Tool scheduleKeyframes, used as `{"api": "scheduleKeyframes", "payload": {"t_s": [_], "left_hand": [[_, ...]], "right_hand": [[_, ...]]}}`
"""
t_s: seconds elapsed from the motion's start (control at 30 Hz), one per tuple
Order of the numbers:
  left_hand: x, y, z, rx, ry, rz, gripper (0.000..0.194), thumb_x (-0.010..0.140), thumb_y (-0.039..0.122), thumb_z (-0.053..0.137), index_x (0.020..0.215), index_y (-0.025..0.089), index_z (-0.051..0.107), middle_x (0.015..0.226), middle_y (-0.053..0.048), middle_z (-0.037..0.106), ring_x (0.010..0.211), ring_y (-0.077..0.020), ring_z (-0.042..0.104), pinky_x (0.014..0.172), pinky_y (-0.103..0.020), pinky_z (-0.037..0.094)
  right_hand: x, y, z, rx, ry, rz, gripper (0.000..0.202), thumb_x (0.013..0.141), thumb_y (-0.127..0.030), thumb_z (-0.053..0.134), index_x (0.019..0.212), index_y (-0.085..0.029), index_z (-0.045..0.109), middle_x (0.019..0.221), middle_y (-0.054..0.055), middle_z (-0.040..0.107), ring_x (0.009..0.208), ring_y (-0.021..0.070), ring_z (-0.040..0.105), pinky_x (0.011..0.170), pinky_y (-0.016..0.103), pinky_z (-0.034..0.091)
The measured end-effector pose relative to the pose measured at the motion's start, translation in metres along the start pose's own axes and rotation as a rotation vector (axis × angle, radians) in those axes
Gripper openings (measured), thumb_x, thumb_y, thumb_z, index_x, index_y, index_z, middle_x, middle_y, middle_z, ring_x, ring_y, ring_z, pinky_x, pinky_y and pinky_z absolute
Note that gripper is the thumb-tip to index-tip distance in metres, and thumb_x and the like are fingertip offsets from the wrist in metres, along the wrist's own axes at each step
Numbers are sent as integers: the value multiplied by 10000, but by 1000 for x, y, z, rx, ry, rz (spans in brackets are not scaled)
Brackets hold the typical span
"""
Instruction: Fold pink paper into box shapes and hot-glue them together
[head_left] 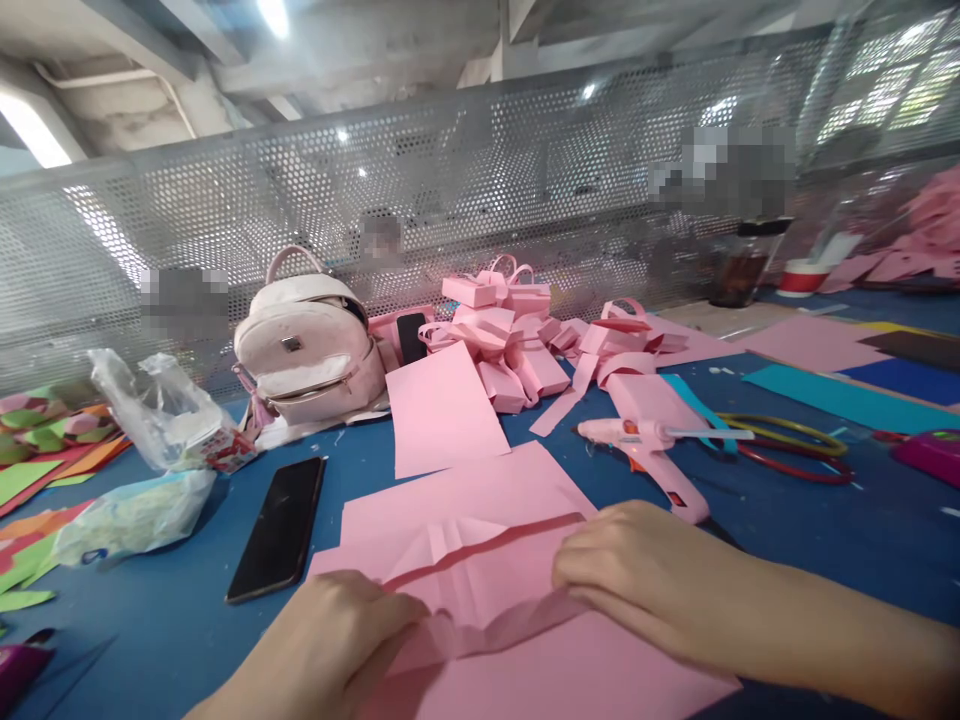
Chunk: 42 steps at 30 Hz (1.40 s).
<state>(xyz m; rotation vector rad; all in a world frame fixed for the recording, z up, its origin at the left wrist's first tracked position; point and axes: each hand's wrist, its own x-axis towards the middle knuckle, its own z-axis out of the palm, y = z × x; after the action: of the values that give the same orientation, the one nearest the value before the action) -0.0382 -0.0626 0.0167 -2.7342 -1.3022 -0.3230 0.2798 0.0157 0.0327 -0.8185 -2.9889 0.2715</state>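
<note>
A creased, partly folded pink paper piece (480, 585) lies between my two hands, on top of flat pink sheets (592, 665). Its left end is pinched by my left hand (341, 635), fingers closed. The right end is in the closed fingers of my right hand (637, 575). Behind it is another pink sheet (446, 410) lying at an angle. A pink glue gun (652, 455) rests on its side on the blue table (180, 630), just beyond my right hand.
A black phone (277, 530) lies left of the sheets. Further back stand a pale backpack (307, 350) and a pile of small pink paper bags (517, 335). Plastic bags (139, 515) are at left. Colored strips (847, 395) and rings (795, 450) lie at right.
</note>
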Motion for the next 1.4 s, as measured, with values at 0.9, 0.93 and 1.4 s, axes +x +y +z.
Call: {"api": "scheduleKeyframes", "payload": {"t_s": [0.9,0.93,1.4], "left_hand": [[-15,2,72,375,131,332,522,1075,281,379,1576,135,379,1678,-69,324,1584,-254,169,1284,-495,-53],[-14,1,71,375,137,333,519,1076,284,377,1572,134,387,1673,-69,337,1582,-253,179,1285,-494,-49],[-5,5,41,377,135,407,454,1095,296,329,1452,139,563,1558,-70,531,1517,-248,339,1284,-518,-46]], "right_hand": [[6,-5,37,-297,385,66,184,860,-58,547,919,-200,649,821,24,747,694,233,690,618,368,434],[7,-7,38,-350,418,37,215,850,-50,535,960,-188,657,863,39,752,723,239,682,635,377,440],[9,-41,46,-313,381,-196,494,760,-513,860,1113,-212,691,912,0,687,842,216,571,792,373,416]]}}
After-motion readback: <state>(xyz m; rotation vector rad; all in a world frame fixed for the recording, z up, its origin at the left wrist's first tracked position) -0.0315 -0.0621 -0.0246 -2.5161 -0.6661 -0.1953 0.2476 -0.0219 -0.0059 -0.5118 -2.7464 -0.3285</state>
